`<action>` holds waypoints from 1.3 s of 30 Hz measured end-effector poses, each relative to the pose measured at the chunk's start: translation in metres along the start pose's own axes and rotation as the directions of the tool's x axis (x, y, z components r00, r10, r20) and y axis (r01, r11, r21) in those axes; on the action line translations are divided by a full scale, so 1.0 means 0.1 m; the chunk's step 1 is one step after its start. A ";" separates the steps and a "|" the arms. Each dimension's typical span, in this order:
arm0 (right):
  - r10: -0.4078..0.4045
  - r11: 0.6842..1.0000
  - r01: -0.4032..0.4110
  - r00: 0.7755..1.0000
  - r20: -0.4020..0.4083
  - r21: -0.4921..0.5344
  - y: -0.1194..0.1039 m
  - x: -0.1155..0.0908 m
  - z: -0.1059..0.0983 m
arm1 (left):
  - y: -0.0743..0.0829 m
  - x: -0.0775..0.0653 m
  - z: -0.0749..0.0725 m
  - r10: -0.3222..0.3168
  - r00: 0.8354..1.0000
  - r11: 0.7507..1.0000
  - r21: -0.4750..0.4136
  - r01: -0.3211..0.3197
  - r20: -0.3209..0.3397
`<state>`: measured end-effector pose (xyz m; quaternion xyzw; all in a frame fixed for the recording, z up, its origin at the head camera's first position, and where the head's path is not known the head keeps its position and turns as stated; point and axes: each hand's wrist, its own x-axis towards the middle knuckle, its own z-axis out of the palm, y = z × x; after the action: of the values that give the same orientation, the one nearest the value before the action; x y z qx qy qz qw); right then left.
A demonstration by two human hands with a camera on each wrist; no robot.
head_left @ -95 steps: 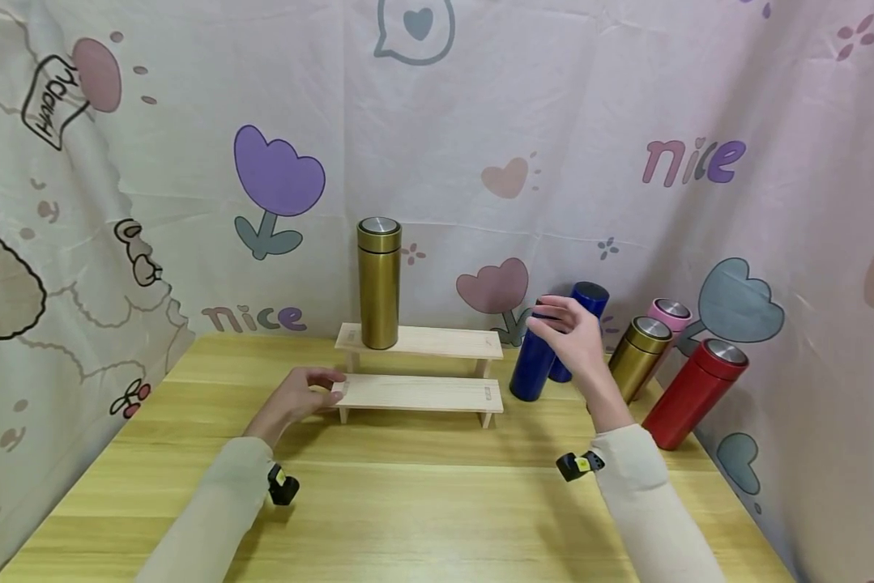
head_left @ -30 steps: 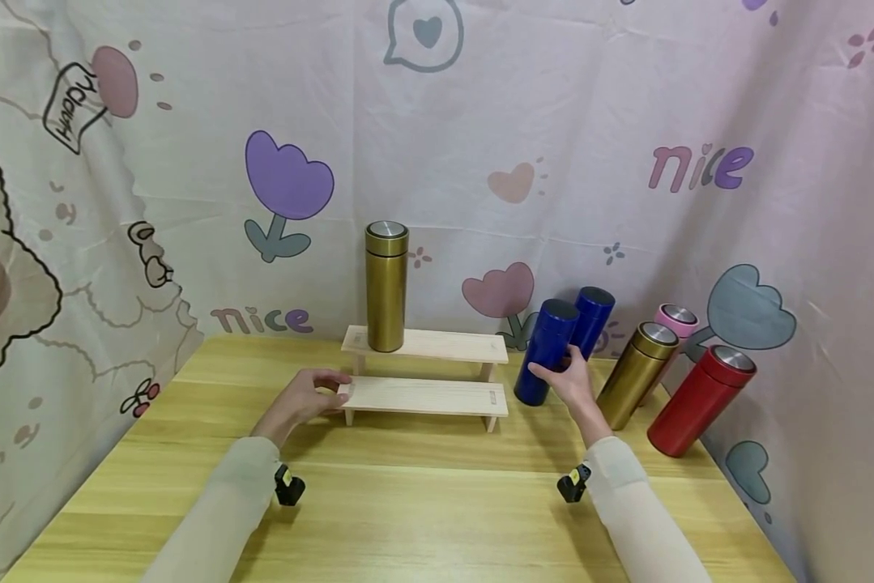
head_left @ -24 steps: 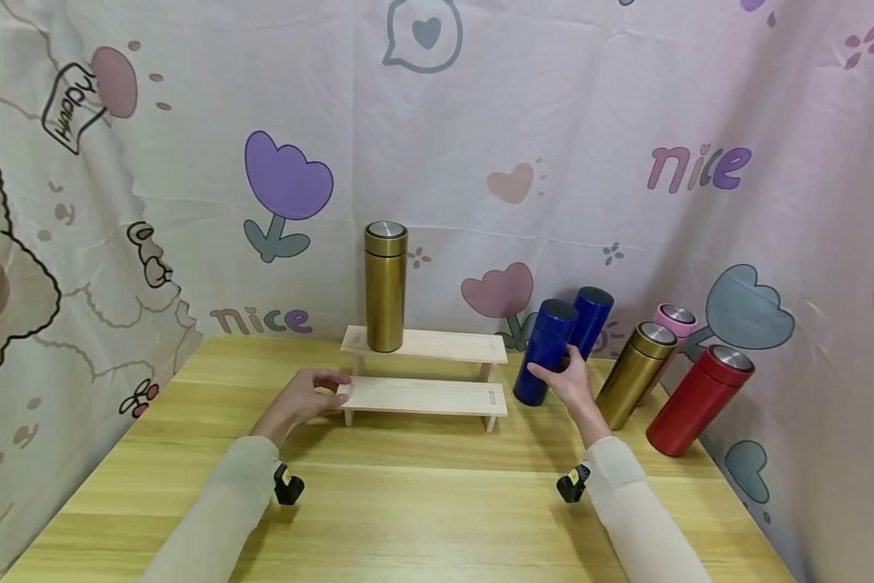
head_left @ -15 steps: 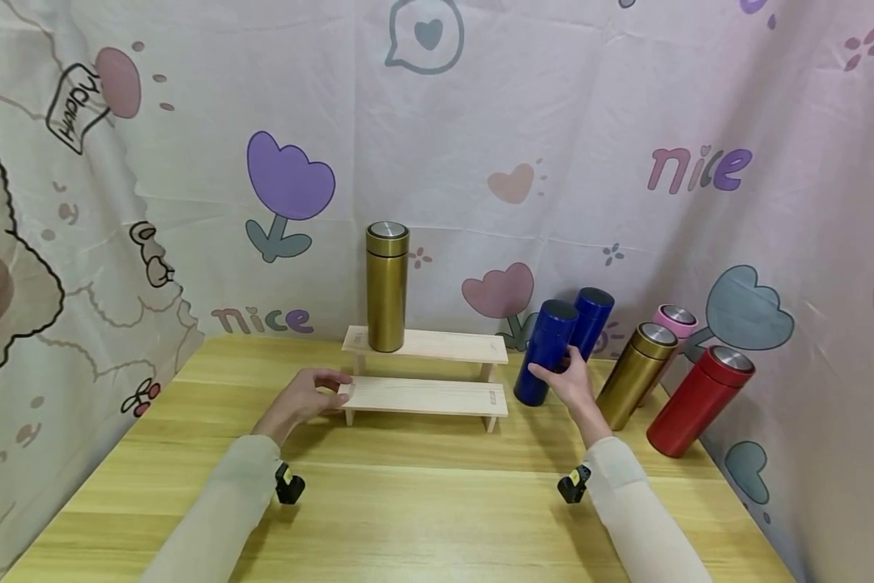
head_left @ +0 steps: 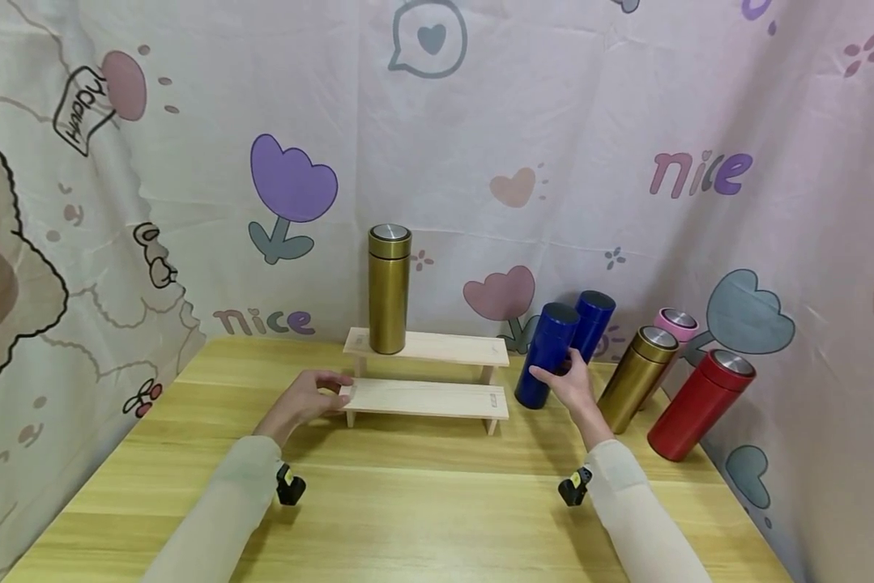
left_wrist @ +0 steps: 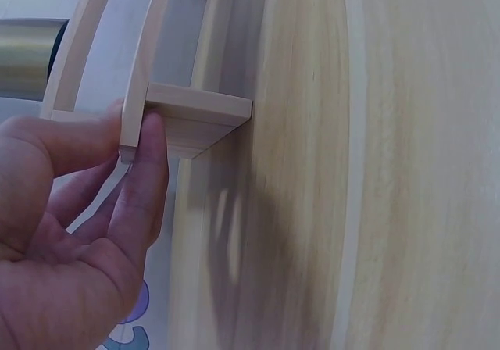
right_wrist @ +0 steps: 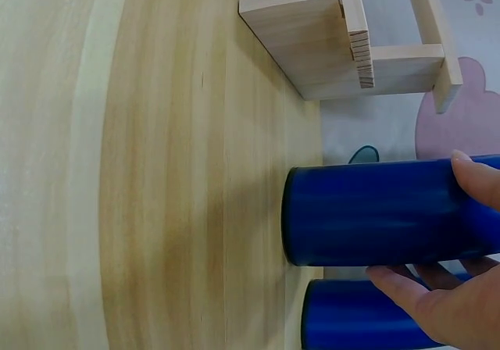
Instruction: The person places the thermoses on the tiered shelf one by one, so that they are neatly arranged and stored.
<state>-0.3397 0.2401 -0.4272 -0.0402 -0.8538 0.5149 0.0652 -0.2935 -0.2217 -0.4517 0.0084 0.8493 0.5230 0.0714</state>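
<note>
My left hand [head_left: 307, 401] pinches the left end of the lower board of a two-step wooden shelf [head_left: 425, 397]; the left wrist view shows thumb and fingers on either side of the board. A gold thermos flask [head_left: 389, 295] stands upright at the left of the upper step. To the right of the shelf, my right hand [head_left: 569, 382] grips the nearer blue thermos flask [head_left: 546, 356], thumb on one side and fingers on the other. That flask stands on the table. A second blue flask [head_left: 594, 320] stands right behind it, partly hidden.
At the right stand another gold flask [head_left: 635, 376], a pink flask [head_left: 675, 322] partly behind it, and a red flask [head_left: 699, 409]. A printed curtain [head_left: 437, 146] hangs behind the wooden table [head_left: 422, 510].
Over three seconds ago my right hand was raised in front of the blue flasks; it has since come down and taken hold of the nearer one. My left hand stays on the shelf.
</note>
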 end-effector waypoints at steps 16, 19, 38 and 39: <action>0.001 1.000 -0.001 1.000 0.015 -0.002 -0.04 0.00 -0.05 | -0.01 0.00 0.00 0.014 1.000 1.000 0.025 -0.013 -0.017; -0.012 0.999 0.012 1.000 0.009 -0.029 -0.07 0.01 -0.07 | -0.02 0.02 0.00 0.029 0.999 0.999 0.039 -0.028 -0.017; -0.022 0.997 0.022 1.000 0.000 -0.068 -0.43 0.04 -0.24 | -0.05 0.03 0.01 0.035 0.999 0.997 0.075 -0.032 -0.030; -0.028 0.997 0.028 1.000 0.000 -0.072 -0.45 0.04 -0.25 | -0.05 0.03 0.01 0.035 0.999 0.996 0.079 -0.032 -0.032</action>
<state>-0.3396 0.2417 -0.3760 -0.0309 -0.8722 0.4828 0.0715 -0.2961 -0.2229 -0.4568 0.0168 0.8701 0.4903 0.0483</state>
